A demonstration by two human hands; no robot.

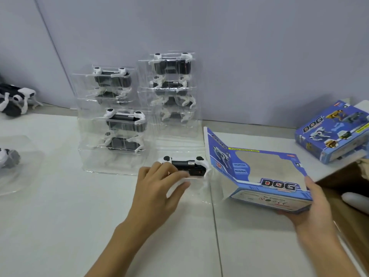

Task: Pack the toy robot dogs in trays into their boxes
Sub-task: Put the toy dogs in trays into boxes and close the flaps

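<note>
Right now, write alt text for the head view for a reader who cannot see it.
A person's left hand grips a black-and-white toy robot dog in a clear plastic tray on a white table, while the right hand holds an open blue windowed cardboard box beside it. Behind stand stacks of clear trays holding more dogs.

Single head-worn view: looked forward and down, close over the white counter [60, 226]; wall [219, 37] at 12 o'clock, forearms entering from 6 o'clock.
</note>
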